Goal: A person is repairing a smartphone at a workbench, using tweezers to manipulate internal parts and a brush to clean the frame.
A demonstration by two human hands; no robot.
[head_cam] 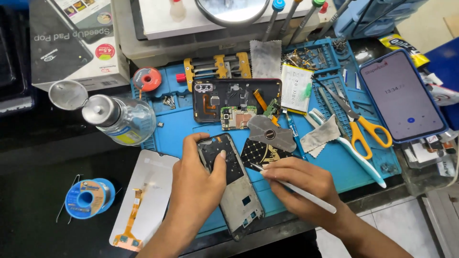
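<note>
The phone mid-frame (233, 186) lies at the blue mat's (181, 129) front edge, the left hand (198, 188) clasping it, thumb on its dark upper part. The right hand's (303, 188) fingers pinch a white stylus-like tool (296, 188) — apparently mid-prying; its tip needs careful placing next.

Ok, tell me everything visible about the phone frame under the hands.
The phone frame is a bare grey metal-looking mid-frame, with a dark upper section and small cutouts lower down. It lies flat and tilted on the blue work mat. The left hand grips its upper end; the right hand holds a white stylus-like tool beside it.
</note>
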